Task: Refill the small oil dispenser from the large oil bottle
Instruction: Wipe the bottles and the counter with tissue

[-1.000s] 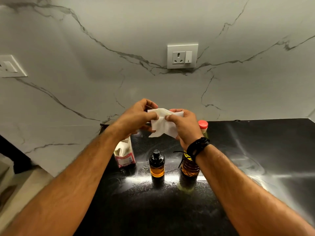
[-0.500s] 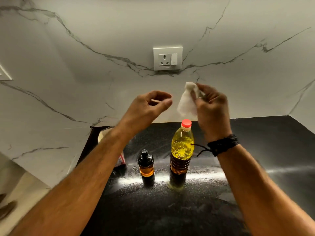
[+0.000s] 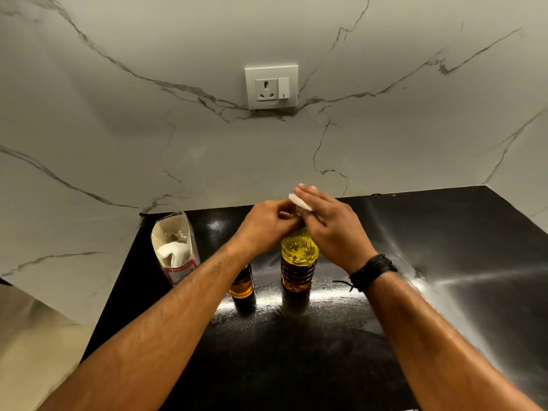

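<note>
The large oil bottle point(image 3: 298, 264) stands upright on the black countertop point(image 3: 444, 262), near the middle of the scene. It is clear ribbed plastic: the rounded shoulder glows bright yellow, while the ringed body below looks amber-brown and darkens toward the base. Its cap is hidden under the hands.

The left hand point(image 3: 264, 225) is curled over the top of the bottle, fingers closed round the neck or cap. The right hand point(image 3: 330, 225) meets it from the right, fingers laid fairly straight across a folded white tissue point(image 3: 299, 201) that it presses against the bottle's top; whether the thumb pinches the tissue underneath cannot be told. A black cord bracelet point(image 3: 372, 271) wraps the right wrist.

Just left of the large bottle, apart from it, stands the small oil dispenser point(image 3: 242, 287), a short dark cylinder with a band of amber oil showing; the left forearm covers its top.

Farther left, near the counter's edge, an opened carton point(image 3: 178, 250) leans with white tissue bunched inside and a red-and-white label low on its side.

The countertop is glossy, with streaky reflections and a bright glare around the bottle bases. Behind it rises a pale marble-look wall point(image 3: 118, 129) with grey veins, carrying a white socket with switch point(image 3: 271, 87).
</note>
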